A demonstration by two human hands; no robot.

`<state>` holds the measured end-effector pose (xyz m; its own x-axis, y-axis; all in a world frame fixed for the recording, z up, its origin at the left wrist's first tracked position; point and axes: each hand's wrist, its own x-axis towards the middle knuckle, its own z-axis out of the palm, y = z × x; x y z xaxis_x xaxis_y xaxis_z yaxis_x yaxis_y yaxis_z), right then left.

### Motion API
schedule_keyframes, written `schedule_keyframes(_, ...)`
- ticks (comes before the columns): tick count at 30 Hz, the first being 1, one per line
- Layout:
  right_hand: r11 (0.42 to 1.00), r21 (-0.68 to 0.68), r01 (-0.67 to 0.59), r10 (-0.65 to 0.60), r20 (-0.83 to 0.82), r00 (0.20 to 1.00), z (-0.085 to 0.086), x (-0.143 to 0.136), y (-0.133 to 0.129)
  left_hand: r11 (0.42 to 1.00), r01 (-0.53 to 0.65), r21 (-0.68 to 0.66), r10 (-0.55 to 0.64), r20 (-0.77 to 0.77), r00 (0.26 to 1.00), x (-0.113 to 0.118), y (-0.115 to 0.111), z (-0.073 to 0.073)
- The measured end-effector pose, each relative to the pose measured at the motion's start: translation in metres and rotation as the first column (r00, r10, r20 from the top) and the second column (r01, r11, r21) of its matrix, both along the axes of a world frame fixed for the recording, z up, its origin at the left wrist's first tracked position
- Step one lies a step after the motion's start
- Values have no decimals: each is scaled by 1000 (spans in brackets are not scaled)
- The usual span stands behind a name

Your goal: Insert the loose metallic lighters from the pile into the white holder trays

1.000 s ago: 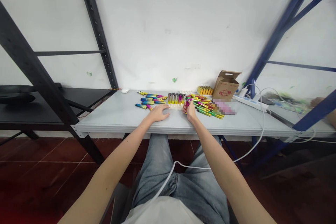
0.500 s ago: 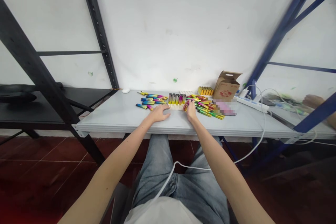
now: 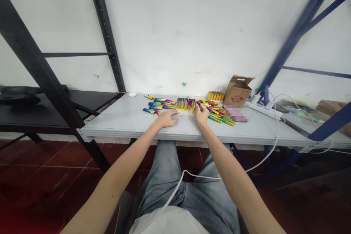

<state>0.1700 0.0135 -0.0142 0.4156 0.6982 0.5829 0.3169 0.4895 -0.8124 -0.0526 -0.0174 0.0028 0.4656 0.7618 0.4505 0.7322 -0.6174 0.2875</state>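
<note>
A white tray (image 3: 186, 112) lies near the middle of the table, with a row of shiny upright lighters (image 3: 186, 104) along its far side. My left hand (image 3: 166, 119) rests at the tray's left end, thumb and fingers apart, holding nothing. At the right end, my right hand (image 3: 201, 113) has its fingers closed on a coloured lighter, mostly hidden by the fingers. Blue and yellow lighters (image 3: 155, 106) lie loose to the left. A heap of red, green and yellow lighters (image 3: 216, 110) lies just right of my right hand.
An open cardboard box (image 3: 237, 92) stands at the back right, beside a yellow pack of upright lighters (image 3: 215, 95). A power strip (image 3: 265, 109) with white cables lies farther right. A small white object (image 3: 132, 94) is at the back left. Metal posts flank the table.
The view has shifted slightly. My right hand remains at the tray's right end, its fingers slightly changed in pose. My left hand stays in place.
</note>
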Motion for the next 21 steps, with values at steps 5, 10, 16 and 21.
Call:
schedule_keyframes(5, 1000, 14, 4, -4, -47, 999, -5, 2, 6, 1000, 5, -7, -5, -1, 1000, 0, -1, 1)
schedule_keyframes(10, 999, -13, -47, 47, -40, 998, -9, 3, 12, 1000, -7, -19, 7, -9, 1000, 0, -4, 4)
schedule_keyframes(16, 998, -18, -55, 56, 22, 998, -10, 4, 14, 1000, -13, -22, 13, 0, 1000, 1, -4, 4)
schedule_keyframes(21, 1000, 20, -14, 14, 10, 1000, -7, 1, 13, 1000, -10, -21, 10, 7, 1000, 0, -3, 2)
